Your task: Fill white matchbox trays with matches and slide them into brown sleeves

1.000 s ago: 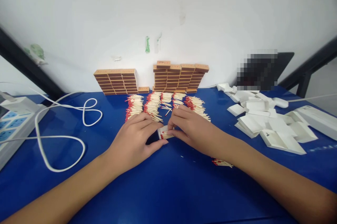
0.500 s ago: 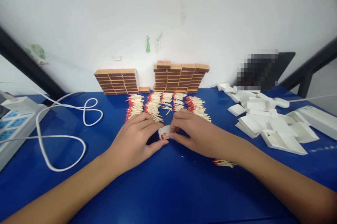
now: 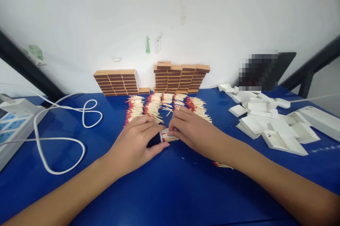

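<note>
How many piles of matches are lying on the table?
6. In a row beyond the left hand and right hand, left to right: first pile, second pile, third pile, fourth pile, fifth pile. A small pile lies beside the right forearm. Others may be hidden.

Bare blue tabletop [image 3: 170, 190] at lower center offers an unobstructed pass between the forearms [image 3: 82, 185]. Match piles [image 3: 136, 108] at center bar the way to stacked matchboxes [image 3: 175, 79]; a looping cable [image 3: 66, 139] hampers the left side, jumbled white trays [image 3: 278, 127] the right.
</note>
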The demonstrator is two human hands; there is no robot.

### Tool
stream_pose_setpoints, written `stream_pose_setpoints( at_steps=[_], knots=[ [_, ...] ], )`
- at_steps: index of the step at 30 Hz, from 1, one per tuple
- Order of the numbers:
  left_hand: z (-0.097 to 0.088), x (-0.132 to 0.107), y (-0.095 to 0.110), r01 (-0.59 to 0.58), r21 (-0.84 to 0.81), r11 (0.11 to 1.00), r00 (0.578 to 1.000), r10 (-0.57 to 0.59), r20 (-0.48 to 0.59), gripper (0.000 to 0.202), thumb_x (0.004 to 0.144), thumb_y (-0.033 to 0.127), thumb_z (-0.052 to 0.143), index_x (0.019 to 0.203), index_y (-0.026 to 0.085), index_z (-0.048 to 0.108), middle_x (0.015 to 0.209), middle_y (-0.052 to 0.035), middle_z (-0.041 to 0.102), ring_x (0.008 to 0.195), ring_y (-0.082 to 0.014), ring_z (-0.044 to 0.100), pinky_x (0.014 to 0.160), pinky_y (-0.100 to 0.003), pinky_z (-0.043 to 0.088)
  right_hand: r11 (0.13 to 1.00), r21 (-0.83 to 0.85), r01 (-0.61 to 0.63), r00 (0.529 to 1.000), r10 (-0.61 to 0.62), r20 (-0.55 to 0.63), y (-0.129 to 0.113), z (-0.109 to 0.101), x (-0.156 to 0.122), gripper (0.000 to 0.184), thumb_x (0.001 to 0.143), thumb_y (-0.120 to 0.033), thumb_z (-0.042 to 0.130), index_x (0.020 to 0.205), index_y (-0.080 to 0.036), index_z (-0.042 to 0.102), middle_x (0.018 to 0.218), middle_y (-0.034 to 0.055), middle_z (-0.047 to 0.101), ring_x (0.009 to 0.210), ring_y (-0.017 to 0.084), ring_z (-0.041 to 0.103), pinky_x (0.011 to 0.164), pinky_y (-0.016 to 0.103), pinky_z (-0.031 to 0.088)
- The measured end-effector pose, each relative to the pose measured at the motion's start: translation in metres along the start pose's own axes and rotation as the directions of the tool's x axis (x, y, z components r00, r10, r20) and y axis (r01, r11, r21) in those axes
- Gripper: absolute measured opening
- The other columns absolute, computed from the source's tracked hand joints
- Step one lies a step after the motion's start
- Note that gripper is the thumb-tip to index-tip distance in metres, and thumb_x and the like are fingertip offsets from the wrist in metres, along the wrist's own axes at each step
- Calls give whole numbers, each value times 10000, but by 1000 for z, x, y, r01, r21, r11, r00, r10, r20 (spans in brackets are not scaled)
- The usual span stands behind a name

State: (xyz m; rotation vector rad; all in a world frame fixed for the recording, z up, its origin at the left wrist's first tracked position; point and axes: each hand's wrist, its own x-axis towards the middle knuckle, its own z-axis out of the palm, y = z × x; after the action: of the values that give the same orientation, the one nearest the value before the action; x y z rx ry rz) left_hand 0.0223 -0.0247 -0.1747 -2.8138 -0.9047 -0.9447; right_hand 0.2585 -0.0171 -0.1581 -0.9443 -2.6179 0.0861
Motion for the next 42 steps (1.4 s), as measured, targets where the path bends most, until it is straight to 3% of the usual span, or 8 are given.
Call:
stream_pose_setpoints(
  at_steps=[9,13,18,23,29,42],
  knots=[
    [1,0,0,7,3,1000,1000,-7,8,295,939,335,812,1152,152,720,997,-73,781,966,-260,720,873,-429,610,998,50,26,998,-23,-53,5,8,-2,143,1056,-213,634,950,-167,719,963,96,673,927,240,590,836,381,498],
    [0,0,0,10,4,1000,1000,-10,4,324,939,331,814,1184,141,721,1019,-79,786,977,-263,723,888,-438,615,994,103,30,997,-21,-79,9,1,-3,101,1046,-225,655,987,-175,719,980,87,679,945,237,602,827,370,495],
    [0,0,0,29,21,999,1000,-29,3,363,934,334,819,1227,139,729,996,-81,794,986,-275,733,887,-449,625,988,46,-148,980,153,-129,33,-19,-6,154,1045,-241,637,908,-196,693,901,78,677,926,247,608,803,373,471],
    [0,0,0,20,9,1000,1000,-20,-13,355,937,336,816,1224,146,730,1009,-83,798,981,-264,735,888,-436,627,976,39,-216,976,216,1,54,-21,-9,110,986,-236,700,881,-202,699,900,71,678,941,251,590,814,374,454],
    [1,0,1,14,10,1000,1000,-14,-10,347,945,343,806,1218,142,731,990,-84,794,974,-270,731,879,-447,627,967,79,-242,969,236,72,44,-10,-6,81,980,-203,706,899,-197,709,932,75,683,948,243,597,806,355,448],
    [1,0,1,18,11,1000,1000,-18,-4,351,948,342,801,1236,154,731,1010,-87,799,990,-274,736,897,-455,629,965,18,-262,961,260,94,46,-10,-7,156,977,-164,650,825,-196,635,897,70,667,895,232,585,787,360,445]
  ],
)
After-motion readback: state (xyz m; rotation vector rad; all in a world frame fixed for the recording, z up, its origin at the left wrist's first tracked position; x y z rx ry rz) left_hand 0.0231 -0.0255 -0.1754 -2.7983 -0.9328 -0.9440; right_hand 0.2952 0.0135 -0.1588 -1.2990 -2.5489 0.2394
